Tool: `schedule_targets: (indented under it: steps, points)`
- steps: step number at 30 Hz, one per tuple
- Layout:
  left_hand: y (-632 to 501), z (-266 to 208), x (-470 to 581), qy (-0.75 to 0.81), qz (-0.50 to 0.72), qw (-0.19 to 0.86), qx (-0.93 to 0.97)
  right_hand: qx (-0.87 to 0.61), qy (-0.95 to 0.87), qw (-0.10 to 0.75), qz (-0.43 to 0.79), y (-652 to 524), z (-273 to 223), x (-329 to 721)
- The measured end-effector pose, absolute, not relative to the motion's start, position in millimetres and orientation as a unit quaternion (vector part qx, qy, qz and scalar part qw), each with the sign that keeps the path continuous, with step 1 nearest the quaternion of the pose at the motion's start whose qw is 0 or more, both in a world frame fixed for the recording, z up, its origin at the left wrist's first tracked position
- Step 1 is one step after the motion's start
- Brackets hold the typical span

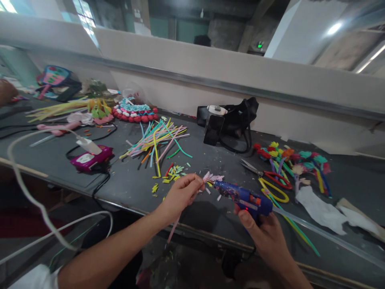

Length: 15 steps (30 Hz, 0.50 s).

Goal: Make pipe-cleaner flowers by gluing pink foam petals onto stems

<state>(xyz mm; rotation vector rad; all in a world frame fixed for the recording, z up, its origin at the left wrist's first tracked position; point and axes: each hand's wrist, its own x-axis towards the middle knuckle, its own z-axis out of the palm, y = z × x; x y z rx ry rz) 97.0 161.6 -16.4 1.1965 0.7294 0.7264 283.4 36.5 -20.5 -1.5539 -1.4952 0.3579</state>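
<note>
My right hand point(264, 233) is wrapped round the handle of a blue hot glue gun point(240, 196), with a clear glue stick point(325, 233) running out of its back. The gun's nozzle points left, close to the fingertips of my left hand point(186, 190). Those fingers pinch a pale pink pipe cleaner point(173, 229), whose lower part hangs below the hand at the table edge. Light pink fluffy pieces point(213, 177) show just beyond the fingertips; whether the nozzle touches them I cannot tell. Short cut yellow and green pieces point(174, 172) lie left of the nozzle.
Long pipe cleaners point(159, 140) lie piled behind my left hand. Red-handled scissors point(276, 178) and colourful pipe-cleaner flowers point(288, 154) are at right. A black bag point(240, 120) and phone point(214, 129) stand at the back. A purple power socket point(92, 158) with cables sits at left.
</note>
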Motion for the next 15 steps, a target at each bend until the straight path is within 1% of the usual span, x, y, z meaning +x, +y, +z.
schedule_targets:
  steps: [15]
  points:
    - [161.1,-15.7,96.9,0.325,0.326,0.7,0.546,-0.645,-0.598,0.463,0.113,36.2,-26.9,284.8]
